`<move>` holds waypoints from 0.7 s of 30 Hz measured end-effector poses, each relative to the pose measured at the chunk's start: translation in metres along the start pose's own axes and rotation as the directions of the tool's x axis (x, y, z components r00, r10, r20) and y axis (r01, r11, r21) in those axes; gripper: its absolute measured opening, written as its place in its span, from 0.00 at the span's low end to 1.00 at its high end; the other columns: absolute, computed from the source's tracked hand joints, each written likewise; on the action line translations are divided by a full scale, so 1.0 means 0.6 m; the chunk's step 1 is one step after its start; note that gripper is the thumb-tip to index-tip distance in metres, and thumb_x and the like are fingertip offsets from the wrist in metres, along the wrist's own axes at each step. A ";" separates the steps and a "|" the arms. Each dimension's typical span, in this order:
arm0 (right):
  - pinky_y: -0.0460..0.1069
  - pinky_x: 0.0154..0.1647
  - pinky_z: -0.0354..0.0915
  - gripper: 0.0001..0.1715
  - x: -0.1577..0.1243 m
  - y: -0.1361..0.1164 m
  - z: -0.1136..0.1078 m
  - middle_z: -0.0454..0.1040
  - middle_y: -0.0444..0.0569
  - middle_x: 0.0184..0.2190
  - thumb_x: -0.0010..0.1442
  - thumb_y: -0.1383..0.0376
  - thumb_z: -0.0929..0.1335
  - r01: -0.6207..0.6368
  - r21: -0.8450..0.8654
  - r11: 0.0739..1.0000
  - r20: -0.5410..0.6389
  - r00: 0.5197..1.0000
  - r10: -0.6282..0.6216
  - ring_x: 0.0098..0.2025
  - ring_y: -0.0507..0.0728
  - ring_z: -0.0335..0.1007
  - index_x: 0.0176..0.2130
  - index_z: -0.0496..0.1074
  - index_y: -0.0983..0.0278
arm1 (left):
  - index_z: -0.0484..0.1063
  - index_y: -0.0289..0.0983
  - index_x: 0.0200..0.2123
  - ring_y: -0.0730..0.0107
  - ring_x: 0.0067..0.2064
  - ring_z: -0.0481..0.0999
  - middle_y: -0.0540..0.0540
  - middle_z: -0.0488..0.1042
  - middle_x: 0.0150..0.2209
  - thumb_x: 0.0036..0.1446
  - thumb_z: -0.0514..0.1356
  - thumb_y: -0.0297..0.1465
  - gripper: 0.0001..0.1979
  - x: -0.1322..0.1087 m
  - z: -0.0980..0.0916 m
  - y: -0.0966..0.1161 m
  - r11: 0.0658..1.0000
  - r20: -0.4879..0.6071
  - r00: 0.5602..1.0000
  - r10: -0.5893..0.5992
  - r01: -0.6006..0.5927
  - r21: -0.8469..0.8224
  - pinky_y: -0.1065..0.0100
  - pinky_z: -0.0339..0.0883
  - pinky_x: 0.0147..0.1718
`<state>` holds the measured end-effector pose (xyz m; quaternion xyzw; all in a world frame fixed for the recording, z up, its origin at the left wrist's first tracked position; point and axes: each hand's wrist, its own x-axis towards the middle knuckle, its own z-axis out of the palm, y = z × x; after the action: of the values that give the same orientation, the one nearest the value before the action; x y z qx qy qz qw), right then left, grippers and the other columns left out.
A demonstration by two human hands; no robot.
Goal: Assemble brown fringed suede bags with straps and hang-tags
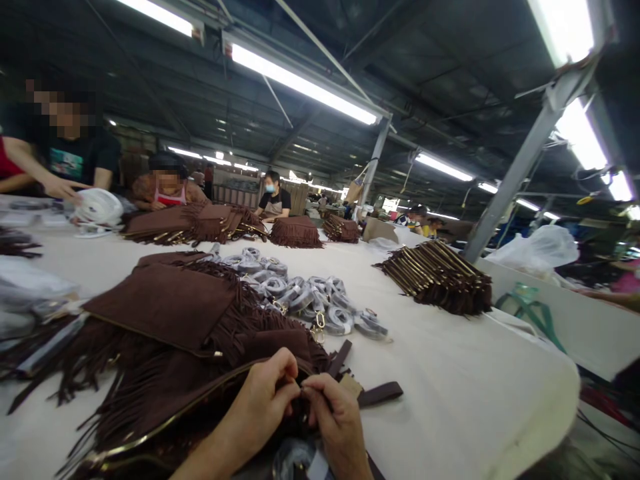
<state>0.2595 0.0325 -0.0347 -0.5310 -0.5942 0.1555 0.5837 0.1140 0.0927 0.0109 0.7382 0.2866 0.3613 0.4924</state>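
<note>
view down over two bare hands at work on a long white table (440, 380) in a large, dim workshop. in front, low in view: an open brown bag (165, 400) with a gold zip along its mouth and long fringe spilling to the left. at the right end of that mouth, left hand (265, 393) and right hand (334, 407) close together, fingertips almost meeting. fingers of both narrowed to a pinch on a small part at the edge of the open bag; too hidden by the fingertips to name exactly.

just behind, overlapping the open bag: another brown bag (165, 303), flap side up, fringe hanging at its edge. beside it, toward the middle of the table: a loose heap of coiled straps (300, 293) in greyish wrapping, some with gold clips. near the right hand, a flat brown strap (381, 395) lying on the table. farther off to the right, a neat stack of bags (435, 277) with gold edges in rows.

across the far side: more brown bags (210, 223) in piles, and several people seated or leaning at the table, among them a person in a dark t-shirt (67, 163) at far left, with a hand at a white roll (99, 208). overhead, bright tube lights (305, 83) beneath a dark roof.
</note>
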 end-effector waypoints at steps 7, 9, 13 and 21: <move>0.43 0.24 0.58 0.14 -0.001 0.003 0.000 0.64 0.38 0.20 0.66 0.63 0.64 0.064 -0.050 0.997 0.032 0.998 -0.062 0.19 0.49 0.60 0.30 0.74 0.61 | 0.58 0.40 0.26 0.75 0.22 0.68 0.57 0.62 0.22 0.52 0.53 0.25 0.06 0.000 0.000 0.007 0.994 0.002 1.000 0.019 -0.020 0.110 0.74 0.58 0.23; 0.43 0.25 0.59 0.13 0.000 0.001 -0.002 0.65 0.39 0.21 0.66 0.63 0.64 0.108 -0.098 0.989 0.043 0.994 -0.104 0.20 0.49 0.62 0.31 0.73 0.61 | 0.58 0.40 0.26 0.74 0.24 0.67 0.56 0.62 0.23 0.52 0.53 0.24 0.07 -0.002 0.000 0.006 0.983 -0.015 0.999 0.037 -0.034 0.178 0.73 0.57 0.24; 0.44 0.29 0.60 0.14 0.002 -0.003 -0.006 0.68 0.42 0.25 0.67 0.66 0.61 0.250 -0.219 0.943 0.096 0.968 -0.234 0.27 0.51 0.65 0.31 0.70 0.61 | 0.58 0.40 0.25 0.72 0.25 0.65 0.55 0.63 0.22 0.52 0.52 0.23 0.07 -0.007 0.001 0.006 0.954 -0.029 0.997 0.072 -0.060 0.294 0.72 0.54 0.25; 0.45 0.30 0.59 0.16 0.001 -0.006 -0.011 0.66 0.43 0.25 0.68 0.67 0.59 0.240 -0.270 0.933 0.122 0.969 -0.214 0.29 0.52 0.64 0.29 0.66 0.60 | 0.61 0.39 0.29 0.73 0.25 0.68 0.56 0.65 0.23 0.50 0.54 0.26 0.03 -0.004 0.006 0.002 0.993 0.077 0.994 -0.073 0.080 -0.091 0.73 0.61 0.26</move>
<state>0.2636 0.0286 -0.0298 -0.5289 -0.6936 0.0246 0.4884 0.1156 0.0884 0.0106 0.7154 0.2791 0.3280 0.5502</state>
